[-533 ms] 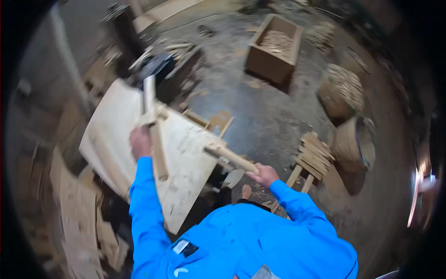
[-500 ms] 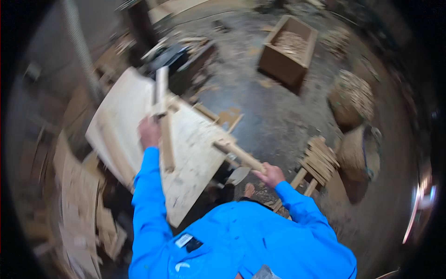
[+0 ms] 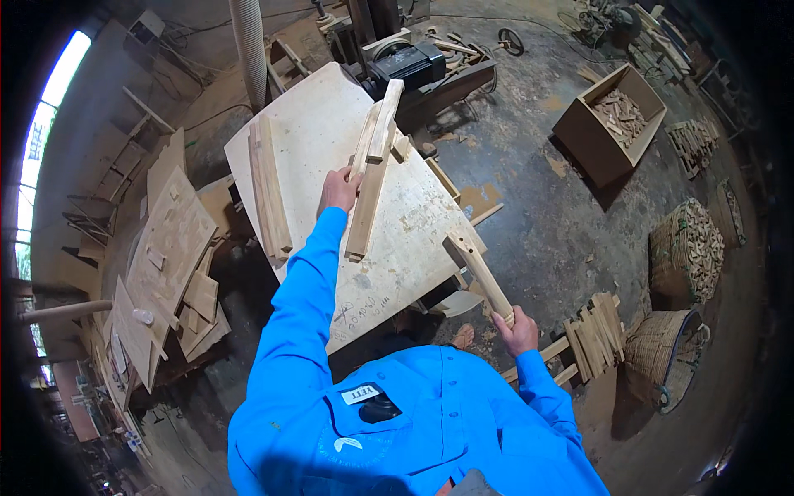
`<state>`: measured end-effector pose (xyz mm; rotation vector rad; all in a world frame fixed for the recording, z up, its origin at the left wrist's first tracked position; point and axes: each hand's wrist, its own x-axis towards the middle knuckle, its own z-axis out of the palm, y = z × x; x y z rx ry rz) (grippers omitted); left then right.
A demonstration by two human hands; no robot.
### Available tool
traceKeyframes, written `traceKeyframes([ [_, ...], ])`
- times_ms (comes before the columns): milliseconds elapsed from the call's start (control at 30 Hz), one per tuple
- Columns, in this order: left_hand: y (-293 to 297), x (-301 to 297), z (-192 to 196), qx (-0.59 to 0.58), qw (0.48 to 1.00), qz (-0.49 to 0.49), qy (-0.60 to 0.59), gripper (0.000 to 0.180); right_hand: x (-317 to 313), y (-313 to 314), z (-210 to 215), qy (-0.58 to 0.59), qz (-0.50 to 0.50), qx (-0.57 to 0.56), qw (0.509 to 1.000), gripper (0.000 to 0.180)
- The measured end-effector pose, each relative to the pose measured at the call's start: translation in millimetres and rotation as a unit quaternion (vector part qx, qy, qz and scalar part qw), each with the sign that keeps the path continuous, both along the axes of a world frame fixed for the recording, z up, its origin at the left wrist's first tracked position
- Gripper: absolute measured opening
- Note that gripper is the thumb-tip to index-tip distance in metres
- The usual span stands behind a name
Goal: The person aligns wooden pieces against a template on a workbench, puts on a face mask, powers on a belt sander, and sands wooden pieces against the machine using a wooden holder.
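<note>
Wooden bar [image 3: 484,281] gripped at its near end by the right hand [image 3: 519,332], probably leaving its far end free.
Left hand [image 3: 337,193] curls beside stacked strips [image 3: 368,213], its grip unclear; the board [image 3: 413,256] beneath supports them.

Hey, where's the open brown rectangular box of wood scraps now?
The open brown rectangular box stands on the grey floor at the head view's upper right, between the black finned motor and a low stack of wood pieces.
</note>
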<state>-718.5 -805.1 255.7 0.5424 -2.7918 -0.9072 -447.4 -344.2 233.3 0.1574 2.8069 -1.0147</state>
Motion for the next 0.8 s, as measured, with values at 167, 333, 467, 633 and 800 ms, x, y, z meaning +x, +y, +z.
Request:
traceKeyframes([
  [167,14.5,-22.3,17.2,0.22,0.973,-0.022,-0.06,0.038,3.7,8.3,-5.0,-0.011,0.003,0.016,1.0,0.046],
  [333,-10.7,-39.6,7.6,0.037,0.998,-0.052,-0.001,0.037,-0.7,2.1,-1.2,-0.031,0.011,-0.005,0.999,0.048],
  [467,-4.2,-43.7,3.4,0.033,0.998,-0.054,-0.019,0.041,-0.9,4.2,-2.8,-0.011,0.013,0.014,1.0,0.045],
  [633,14.0,-54.7,-5.4,-0.012,0.998,-0.006,0.06,0.049,0.6,5.8,-4.1,-0.005,0.02,0.016,1.0,0.043],
  [800,18.0,-76.0,-5.2,-0.015,0.999,-0.008,0.039,0.047,0.4,5.0,-4.6,-0.037,0.019,0.026,0.999,0.048],
])
